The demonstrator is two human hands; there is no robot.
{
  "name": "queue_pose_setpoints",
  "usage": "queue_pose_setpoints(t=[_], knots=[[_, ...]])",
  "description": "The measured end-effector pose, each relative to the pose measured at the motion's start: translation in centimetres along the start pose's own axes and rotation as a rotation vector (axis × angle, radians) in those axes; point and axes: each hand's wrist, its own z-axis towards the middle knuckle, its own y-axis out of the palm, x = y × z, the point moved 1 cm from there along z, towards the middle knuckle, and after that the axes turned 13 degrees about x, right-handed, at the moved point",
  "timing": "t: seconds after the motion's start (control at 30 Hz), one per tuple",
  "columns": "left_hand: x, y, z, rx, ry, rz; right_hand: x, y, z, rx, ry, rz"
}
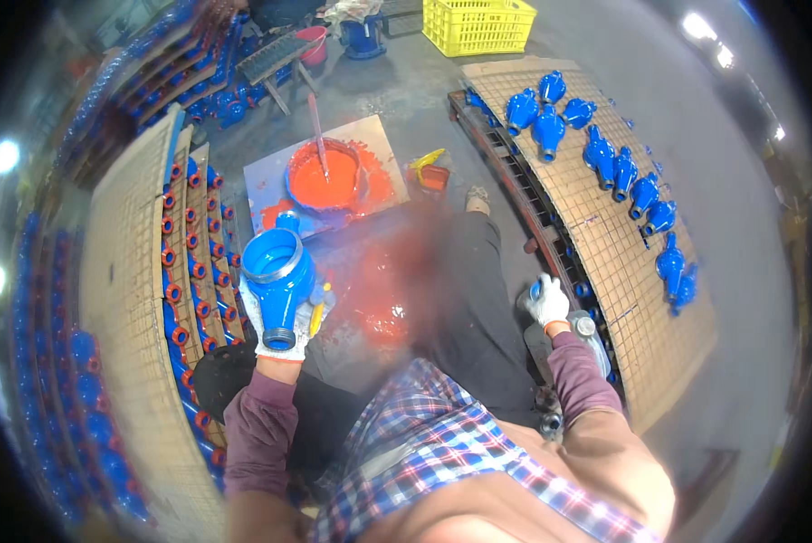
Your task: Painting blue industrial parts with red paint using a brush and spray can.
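Observation:
In my left hand (270,347), gloved in white, is a blue water meter body (284,288), its wide round opening tilted up. One threaded pipe end points toward me and the other points away. A small yellow piece (316,317) shows beside the left fingers; I cannot tell what it is. My right hand (550,304), also in a white glove, is out to the right beside the rack, its fingers curled at a small blue-and-dark item (534,290) too small to name. Ahead stands a tub of orange-red paint (320,181) with a stick (316,127) in it.
Paint-spattered board (261,181) lies under the tub. To the right, a mesh-topped rack (596,244) bears several blue meter bodies (549,131). Stacked boards with blue, red-ended parts (193,235) rise at left. A yellow crate (478,27) and small red-stained container (434,178) sit farther off.

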Motion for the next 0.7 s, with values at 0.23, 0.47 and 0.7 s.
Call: queue_pose_setpoints(t=[0.23,0.47,0.7], knots=[[0.2,1.4,0.3,0.143,0.042,0.042,3.4,3.2,1.7,-0.198,0.112,-0.205],[0.5,2.8,-0.5,-0.212,0.010,-0.122,-5.6,-11.0,3.3,0.688,-0.300,0.309],[-0.3,2.7,0.4,-0.498,-0.065,-0.346,-25.2,-17.7,-4.1,0.379,-0.836,0.855]])
